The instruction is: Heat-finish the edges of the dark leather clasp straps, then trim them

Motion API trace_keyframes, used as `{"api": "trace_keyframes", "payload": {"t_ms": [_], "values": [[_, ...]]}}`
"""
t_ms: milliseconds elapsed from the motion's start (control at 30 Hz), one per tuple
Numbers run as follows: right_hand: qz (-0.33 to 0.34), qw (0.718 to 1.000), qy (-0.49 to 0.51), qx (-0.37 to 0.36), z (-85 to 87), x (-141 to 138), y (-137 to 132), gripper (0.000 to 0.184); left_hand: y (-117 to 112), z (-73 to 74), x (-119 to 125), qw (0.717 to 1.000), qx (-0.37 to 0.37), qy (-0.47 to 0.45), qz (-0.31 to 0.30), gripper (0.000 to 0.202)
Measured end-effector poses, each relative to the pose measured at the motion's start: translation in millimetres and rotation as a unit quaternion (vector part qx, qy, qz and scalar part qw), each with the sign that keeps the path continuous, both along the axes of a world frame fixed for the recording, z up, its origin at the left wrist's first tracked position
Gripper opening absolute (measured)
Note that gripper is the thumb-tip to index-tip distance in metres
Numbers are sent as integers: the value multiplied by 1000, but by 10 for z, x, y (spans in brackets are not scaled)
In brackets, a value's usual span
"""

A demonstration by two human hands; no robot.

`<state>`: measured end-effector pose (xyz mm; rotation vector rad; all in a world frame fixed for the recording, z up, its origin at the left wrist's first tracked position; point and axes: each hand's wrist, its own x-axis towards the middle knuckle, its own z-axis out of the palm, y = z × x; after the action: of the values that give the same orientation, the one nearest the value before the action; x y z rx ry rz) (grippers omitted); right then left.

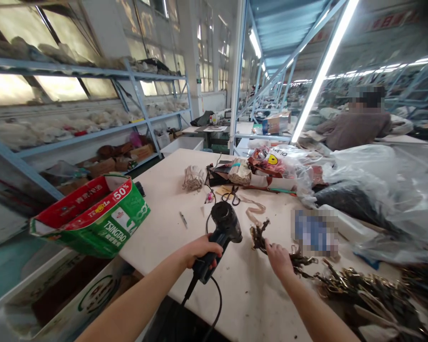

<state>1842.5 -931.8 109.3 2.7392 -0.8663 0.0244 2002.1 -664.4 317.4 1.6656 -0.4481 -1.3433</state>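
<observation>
My left hand (pixel 201 251) is closed round the grip of a black heat gun (pixel 224 227), whose barrel points away from me over the white table (pixel 171 228); its cord loops down off the near edge. My right hand (pixel 278 257) rests on the table, fingers pinching a dark brown strap piece with metal parts (pixel 258 236). More dark straps with brass-coloured fittings (pixel 360 285) lie in a heap to the right of that hand.
A red and green Tsingtao carton (pixel 92 216) sits tilted at the table's left corner. Scissors (pixel 234 197), a twine bundle (pixel 193 179), packets and clear plastic bags (pixel 364 185) crowd the far side. Blue shelving stands left. Another person (pixel 356 126) sits at the back right.
</observation>
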Motion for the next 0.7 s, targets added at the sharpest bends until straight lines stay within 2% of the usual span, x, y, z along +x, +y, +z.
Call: {"api": "trace_keyframes", "payload": {"t_ms": [133, 233, 367, 467, 567, 633, 700], "values": [[-19, 999, 26, 2, -328, -111, 353, 53, -100, 28, -114, 1000, 10, 2, -19, 36], [-35, 999, 24, 11, -447, -218, 480, 56, -155, 4, -195, 999, 26, 3, -38, 37], [-27, 999, 18, 34, -441, -347, 545, 61, -375, -123, -297, 999, 15, 9, -49, 31], [-11, 999, 11, 40, -402, -441, 615, 62, -674, -234, -388, 998, 1, 8, -62, 26], [7, 999, -3, 50, -379, -552, 698, 63, -958, -285, -475, 998, -8, 11, -62, 23], [21, 998, -12, 60, -374, -632, 744, 62, -1050, -290, -502, 998, -6, 19, -66, 17], [35, 997, -26, 65, -374, -706, 773, 60, -1024, -288, -489, 996, 13, 25, -85, 11]]}}
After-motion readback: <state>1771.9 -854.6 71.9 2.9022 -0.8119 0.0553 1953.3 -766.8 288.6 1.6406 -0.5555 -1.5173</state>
